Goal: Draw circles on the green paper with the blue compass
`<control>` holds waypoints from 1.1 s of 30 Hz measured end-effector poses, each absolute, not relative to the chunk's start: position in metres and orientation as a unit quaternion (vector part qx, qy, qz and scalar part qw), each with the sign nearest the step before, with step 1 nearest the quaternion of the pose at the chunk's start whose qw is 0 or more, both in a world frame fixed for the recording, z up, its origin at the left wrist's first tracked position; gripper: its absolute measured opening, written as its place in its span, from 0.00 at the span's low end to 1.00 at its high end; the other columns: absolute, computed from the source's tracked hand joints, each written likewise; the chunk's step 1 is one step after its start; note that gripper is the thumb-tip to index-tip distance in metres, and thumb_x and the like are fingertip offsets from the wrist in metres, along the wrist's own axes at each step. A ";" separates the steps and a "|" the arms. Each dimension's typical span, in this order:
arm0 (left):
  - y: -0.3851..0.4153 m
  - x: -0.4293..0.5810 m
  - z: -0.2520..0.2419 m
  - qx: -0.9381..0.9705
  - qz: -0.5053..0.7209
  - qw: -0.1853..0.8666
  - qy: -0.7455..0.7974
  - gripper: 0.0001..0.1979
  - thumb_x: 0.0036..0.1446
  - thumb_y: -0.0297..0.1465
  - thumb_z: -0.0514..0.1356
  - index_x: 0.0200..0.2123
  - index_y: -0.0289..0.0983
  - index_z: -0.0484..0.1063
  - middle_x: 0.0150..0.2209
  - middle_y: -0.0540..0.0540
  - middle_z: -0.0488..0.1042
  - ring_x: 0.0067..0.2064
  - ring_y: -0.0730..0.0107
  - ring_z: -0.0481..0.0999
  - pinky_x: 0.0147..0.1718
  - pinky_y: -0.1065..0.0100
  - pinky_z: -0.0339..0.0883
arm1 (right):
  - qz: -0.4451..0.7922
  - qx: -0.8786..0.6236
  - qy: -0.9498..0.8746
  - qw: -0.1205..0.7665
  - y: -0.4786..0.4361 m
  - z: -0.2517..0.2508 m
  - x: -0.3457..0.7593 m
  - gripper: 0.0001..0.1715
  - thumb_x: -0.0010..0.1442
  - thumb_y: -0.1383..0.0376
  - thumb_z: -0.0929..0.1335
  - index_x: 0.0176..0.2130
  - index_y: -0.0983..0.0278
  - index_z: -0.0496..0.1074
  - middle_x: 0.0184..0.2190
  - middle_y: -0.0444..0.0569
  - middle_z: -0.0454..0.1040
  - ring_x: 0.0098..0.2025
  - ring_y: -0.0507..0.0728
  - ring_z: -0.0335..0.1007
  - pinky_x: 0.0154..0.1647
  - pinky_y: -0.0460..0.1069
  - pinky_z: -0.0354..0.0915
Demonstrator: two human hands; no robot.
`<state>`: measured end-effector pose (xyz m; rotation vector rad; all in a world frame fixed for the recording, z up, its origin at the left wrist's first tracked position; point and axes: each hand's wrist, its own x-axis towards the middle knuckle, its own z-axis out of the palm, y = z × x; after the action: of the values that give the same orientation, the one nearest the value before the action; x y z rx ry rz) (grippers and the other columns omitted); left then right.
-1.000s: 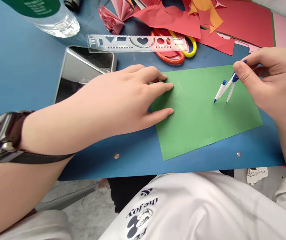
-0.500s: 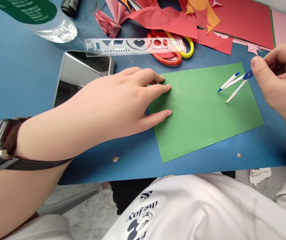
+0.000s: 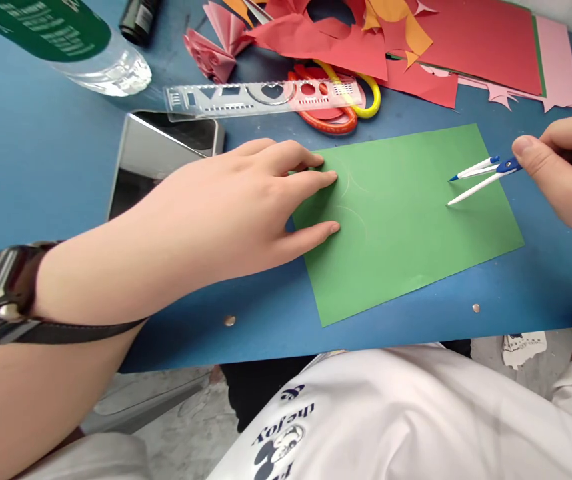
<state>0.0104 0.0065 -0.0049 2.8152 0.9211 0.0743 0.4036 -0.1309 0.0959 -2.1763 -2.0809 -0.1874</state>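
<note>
A sheet of green paper (image 3: 406, 253) lies on the blue table, with faint curved lines near its left side. My left hand (image 3: 271, 200) rests on the paper's left edge, its fingers spread and pressing down. At the right, my right hand (image 3: 571, 173) pinches the top of a drawing compass (image 3: 481, 179), blue and white with its legs partly apart. The compass leans well over toward the right, its tips over the right half of the sheet. Whether both tips touch the paper I cannot tell.
Behind the paper lie a clear stencil ruler (image 3: 226, 100), orange and yellow scissors handles (image 3: 339, 123), and red paper scraps (image 3: 326, 47). A phone (image 3: 141, 160) sits beneath my left forearm. A bottle (image 3: 111, 67) stands at the back left. The table's front edge (image 3: 276, 357) is close to my body.
My right hand has moved slightly right and down, tilting the compass lower, and its legs point more to the left. My left hand stays on the paper. The view has shifted slightly.
</note>
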 end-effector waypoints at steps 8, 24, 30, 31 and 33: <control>0.005 0.015 0.000 0.953 0.035 0.078 0.291 0.36 0.83 0.60 0.50 0.78 0.55 0.84 0.73 0.39 0.84 0.71 0.30 0.86 0.73 0.31 0.85 | -0.046 -0.700 -0.713 -0.009 -0.158 0.105 0.397 0.53 0.86 0.21 0.49 0.31 0.60 0.49 0.25 0.47 0.47 0.27 0.54 0.43 0.32 0.64 0.45; 0.008 0.029 0.002 0.951 0.000 0.074 0.300 0.45 0.78 0.61 0.48 0.77 0.43 0.86 0.76 0.32 0.84 0.74 0.26 0.86 0.74 0.35 0.85 | 0.038 -0.647 -0.760 -0.054 -0.124 0.098 0.344 0.43 0.86 0.38 0.71 0.25 0.58 0.67 0.18 0.46 0.56 0.23 0.54 0.47 0.33 0.57 0.52; 0.009 0.031 -0.001 0.954 0.021 0.073 0.291 0.40 0.79 0.58 0.50 0.76 0.46 0.87 0.73 0.34 0.86 0.73 0.30 0.87 0.71 0.38 0.86 | -0.006 -0.703 -0.708 -0.060 -0.083 0.106 0.325 0.36 0.82 0.42 0.76 0.29 0.58 0.71 0.22 0.46 0.61 0.26 0.55 0.54 0.37 0.56 0.60; 0.009 0.031 -0.001 0.954 0.021 0.072 0.290 0.40 0.79 0.59 0.50 0.76 0.47 0.87 0.73 0.34 0.86 0.73 0.31 0.87 0.70 0.39 0.86 | -0.020 -0.723 -0.687 -0.070 -0.077 0.108 0.322 0.36 0.82 0.42 0.76 0.29 0.57 0.70 0.23 0.45 0.61 0.26 0.56 0.54 0.37 0.56 0.61; 0.009 0.031 -0.001 0.955 0.015 0.068 0.289 0.42 0.79 0.59 0.50 0.76 0.45 0.87 0.73 0.33 0.85 0.73 0.31 0.87 0.71 0.39 0.86 | -0.047 -0.763 -0.638 -0.096 -0.070 0.113 0.315 0.36 0.83 0.44 0.76 0.28 0.57 0.69 0.23 0.46 0.61 0.27 0.56 0.53 0.39 0.57 0.61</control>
<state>0.0313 0.0091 -0.0010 2.8767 0.8720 0.0451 0.3145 -0.0704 0.1132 -2.5547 -2.1375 -0.1558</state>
